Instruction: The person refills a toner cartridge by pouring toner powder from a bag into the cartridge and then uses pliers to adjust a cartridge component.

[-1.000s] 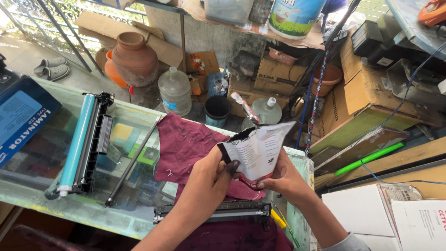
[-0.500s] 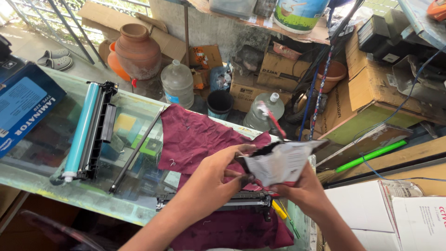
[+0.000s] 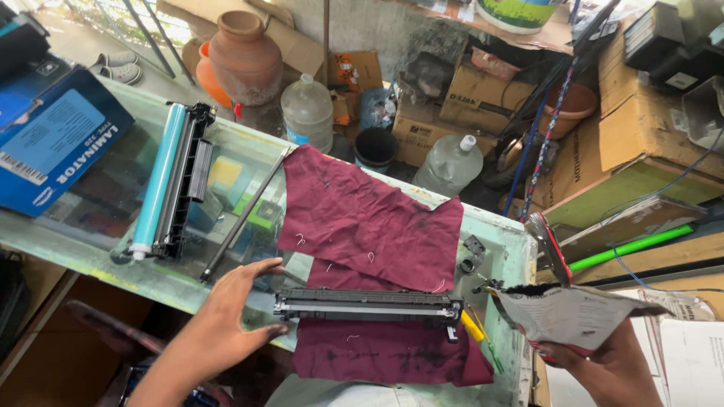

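Black toner cartridge section [image 3: 368,306] lies on the near part of a maroon cloth [image 3: 367,218], long axis running left to right, parallel to the near edge of the glass table [image 3: 90,256]. Its left end sits just beside the left hand [image 3: 240,305]; its right end, with a small peg, points toward the right hand [image 3: 603,360].

Left hand: open, fingers spread, palm down, thumb side at the cartridge's left end; whether it touches the end I cannot tell. It is the nearer hand to the cartridge.

Right hand: closed around the bottom of a white pouch [image 3: 573,315], torn open, the dark-smudged mouth turned left toward the cartridge's right end but apart from it. The hands are well apart, one at each end of the long axis.

Surroundings: yellow-handled screwdriver [image 3: 477,333] near the cartridge's right end; thin black rod [image 3: 245,215] lying diagonally left of the cloth; drum unit with a cyan roller [image 3: 170,181] farther left; blue box [image 3: 53,147] at far left. Beyond the table: clay pot [image 3: 245,56], two clear plastic jugs [image 3: 307,113], cardboard boxes [image 3: 452,113].
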